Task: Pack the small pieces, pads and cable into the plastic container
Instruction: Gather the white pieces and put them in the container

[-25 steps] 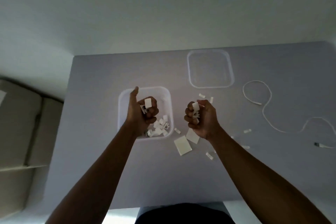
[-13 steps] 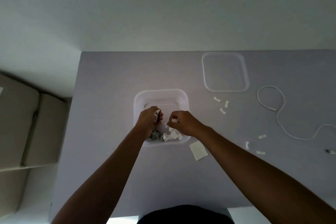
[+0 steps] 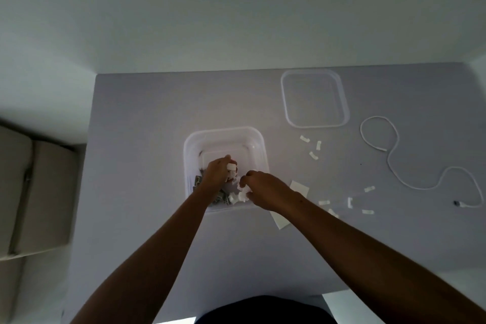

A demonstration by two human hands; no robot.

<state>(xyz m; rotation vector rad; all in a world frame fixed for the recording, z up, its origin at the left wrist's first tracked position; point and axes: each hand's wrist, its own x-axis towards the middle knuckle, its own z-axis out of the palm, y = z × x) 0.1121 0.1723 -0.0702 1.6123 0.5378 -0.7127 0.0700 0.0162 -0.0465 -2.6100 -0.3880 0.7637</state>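
A clear plastic container [image 3: 259, 144] stands mid-table with small white and grey pieces [image 3: 223, 198] along its near side. Both hands are over its near half. My left hand [image 3: 217, 175] is curled around small white pieces, one showing at its fingertips. My right hand [image 3: 263, 189] has its fingers bent down among white pieces at the near right corner; what it grips is hidden. Two white pads [image 3: 299, 188] lie right of the container, partly under my right forearm. Loose small pieces [image 3: 313, 146] and a white cable [image 3: 391, 158] lie further right.
The clear lid [image 3: 314, 98] lies flat at the back right of the grey table [image 3: 136, 139]. More small pieces [image 3: 349, 202] are scattered by my right forearm. A beige sofa [image 3: 34, 192] stands left of the table. The table's near edge runs below my arms.
Both hands, closed on white pieces, moved from above the table into the container. The right hand came leftward off the pads. The camera view shifted.
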